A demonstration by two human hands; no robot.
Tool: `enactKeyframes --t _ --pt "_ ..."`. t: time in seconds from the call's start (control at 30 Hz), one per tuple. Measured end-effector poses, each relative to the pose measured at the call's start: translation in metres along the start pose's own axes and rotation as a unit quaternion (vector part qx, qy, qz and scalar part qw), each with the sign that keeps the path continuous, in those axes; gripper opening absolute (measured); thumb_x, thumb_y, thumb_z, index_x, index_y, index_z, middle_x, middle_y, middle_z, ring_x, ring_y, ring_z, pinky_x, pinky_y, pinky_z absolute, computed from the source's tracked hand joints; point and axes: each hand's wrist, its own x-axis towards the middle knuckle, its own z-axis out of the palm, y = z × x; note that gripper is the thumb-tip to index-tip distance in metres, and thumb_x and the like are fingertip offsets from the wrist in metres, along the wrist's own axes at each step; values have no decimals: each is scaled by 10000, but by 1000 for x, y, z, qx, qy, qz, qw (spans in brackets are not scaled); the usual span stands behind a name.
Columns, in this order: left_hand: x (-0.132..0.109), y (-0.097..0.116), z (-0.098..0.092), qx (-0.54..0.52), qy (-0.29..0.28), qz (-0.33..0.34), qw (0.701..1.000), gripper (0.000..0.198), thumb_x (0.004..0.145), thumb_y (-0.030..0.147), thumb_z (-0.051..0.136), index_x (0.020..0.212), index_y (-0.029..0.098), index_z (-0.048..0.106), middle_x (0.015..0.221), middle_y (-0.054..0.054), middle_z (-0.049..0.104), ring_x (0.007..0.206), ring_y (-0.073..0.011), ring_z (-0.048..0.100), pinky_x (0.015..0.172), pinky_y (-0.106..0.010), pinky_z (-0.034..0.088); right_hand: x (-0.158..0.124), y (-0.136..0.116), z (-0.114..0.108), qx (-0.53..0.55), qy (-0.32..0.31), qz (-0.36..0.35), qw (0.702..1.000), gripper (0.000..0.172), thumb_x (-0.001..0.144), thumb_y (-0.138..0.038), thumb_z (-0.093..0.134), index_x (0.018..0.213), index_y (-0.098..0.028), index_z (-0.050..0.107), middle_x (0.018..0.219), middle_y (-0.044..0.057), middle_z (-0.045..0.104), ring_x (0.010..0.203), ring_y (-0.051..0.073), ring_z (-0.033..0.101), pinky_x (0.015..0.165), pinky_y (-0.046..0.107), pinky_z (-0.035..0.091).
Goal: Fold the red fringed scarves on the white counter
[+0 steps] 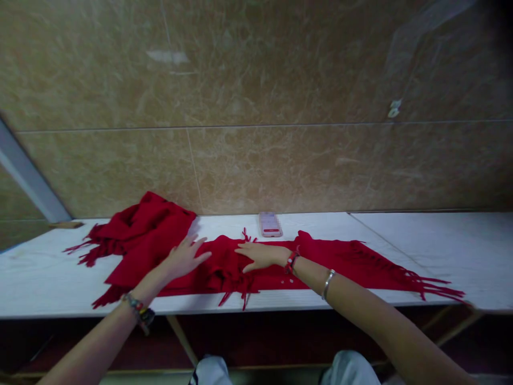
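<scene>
A red scarf (340, 262) with fringed ends stretches along the white table, its right fringe trailing near the front edge. More red fringed cloth (146, 227) lies heaped at the left; whether it is a separate scarf I cannot tell. Over the edge of this heap is my left hand (186, 260), fingers spread and holding nothing. My right hand (262, 255), its fingers stretched out, rests on or just above the scarf's middle. Between the two hands the cloth is rumpled, with fringe strands at the front and back.
A phone (270, 224) with a lit screen lies behind the scarf, near the tiled wall (260, 166). The white table (452, 251) is narrow, with a seam at the right. A small wooden piece (66, 225) sits at its far left corner. My knees (212, 370) are below.
</scene>
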Motion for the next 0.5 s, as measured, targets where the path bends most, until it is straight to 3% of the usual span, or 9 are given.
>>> enactKeyframes --t 0.1,0.17,0.23,0.3,0.4,0.5 --pt "-6 44 14 -27 -61 76 995 649 749 500 501 1330 283 310 1439 -93 217 1293 -314 213 974 -515 289 -33 22 9 -51 41 158 985 726 750 -431 580 1353 -144 295 1407 174 255 1270 365 221 993 547 229" --pt "-5 60 22 -20 -96 103 990 593 735 348 561 1296 301 374 1434 -70 235 1287 -288 243 988 -474 299 -57 41 14 -70 72 248 963 691 767 -446 548 1353 -177 299 1414 161 245 1270 400 184 961 623 188" --pt "0 63 26 7 -110 110 988 503 724 152 528 1214 261 495 1392 -74 328 1255 -246 321 1001 -395 316 -83 64 18 -46 99 302 947 654 807 -486 458 1363 -195 275 1426 147 219 1281 392 159 950 637 188" --pt "4 53 26 40 -92 105 989 470 718 31 443 1124 224 580 1325 -80 428 1209 -209 393 994 -334 333 -108 87 22 9 133 318 939 629 847 -505 346 1379 -190 229 1431 136 209 1296 338 165 973 587 220" --pt "3 23 19 95 -45 52 993 438 765 9 352 1021 223 636 1251 -73 511 1133 -225 465 922 -376 397 -141 113 33 65 194 293 934 587 886 -473 221 1393 -181 177 1431 107 225 1303 230 199 1033 454 228" --pt "-3 -14 11 165 -49 -5 985 413 776 12 310 967 150 649 1235 -134 514 1102 -297 466 802 -427 443 -163 124 52 59 175 299 936 571 879 -511 214 1385 -248 205 1430 66 244 1307 249 180 1033 502 187"
